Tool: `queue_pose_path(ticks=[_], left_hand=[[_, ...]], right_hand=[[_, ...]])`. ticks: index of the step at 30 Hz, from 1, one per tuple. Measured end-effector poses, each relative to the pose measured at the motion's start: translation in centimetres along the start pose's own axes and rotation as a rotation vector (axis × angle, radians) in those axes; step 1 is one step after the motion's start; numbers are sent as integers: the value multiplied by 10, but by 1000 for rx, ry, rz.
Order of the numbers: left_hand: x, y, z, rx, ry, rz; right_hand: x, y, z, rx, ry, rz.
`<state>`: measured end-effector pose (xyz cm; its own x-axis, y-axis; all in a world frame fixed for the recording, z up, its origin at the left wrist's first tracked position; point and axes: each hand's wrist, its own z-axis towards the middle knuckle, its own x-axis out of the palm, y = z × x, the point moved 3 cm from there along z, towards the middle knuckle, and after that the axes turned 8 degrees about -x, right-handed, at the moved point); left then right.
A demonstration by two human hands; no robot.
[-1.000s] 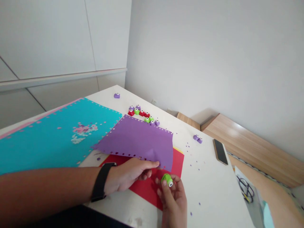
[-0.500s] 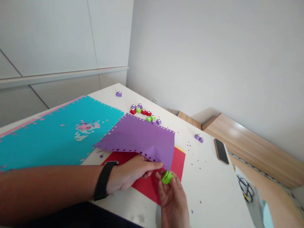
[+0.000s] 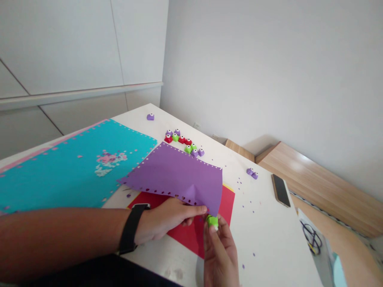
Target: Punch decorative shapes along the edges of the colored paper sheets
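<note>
Purple paper sheet [image 3: 176, 175] pinched by left hand [image 3: 167, 219]; right hand [image 3: 218, 255] clamped on green craft punch [image 3: 212, 221] at sheet corner.

This looks like a room in a home, set up for paper crafts: a white worktop [image 3: 263, 239] carries coloured paper sheets [image 3: 176, 175] and small craft punches [image 3: 182, 140], with a smartphone [image 3: 280, 190] lying near its edge. A plain pale wall [image 3: 254, 71], white wall panels [image 3: 74, 48] and light wood-grain furniture [image 3: 317, 175] surround it.
</note>
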<state>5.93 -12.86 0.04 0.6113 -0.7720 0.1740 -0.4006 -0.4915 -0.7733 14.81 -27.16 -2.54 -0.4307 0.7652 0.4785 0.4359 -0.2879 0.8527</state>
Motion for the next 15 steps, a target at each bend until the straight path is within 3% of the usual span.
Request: queue_pose_path(ticks=[7,15], left_hand=[[-2,2,0,16,-71,27],[-2,5,2,-7,-70,27]], right_hand=[[3,-7,1,27,32,-27],[7,-5,2,-20,49,-64]])
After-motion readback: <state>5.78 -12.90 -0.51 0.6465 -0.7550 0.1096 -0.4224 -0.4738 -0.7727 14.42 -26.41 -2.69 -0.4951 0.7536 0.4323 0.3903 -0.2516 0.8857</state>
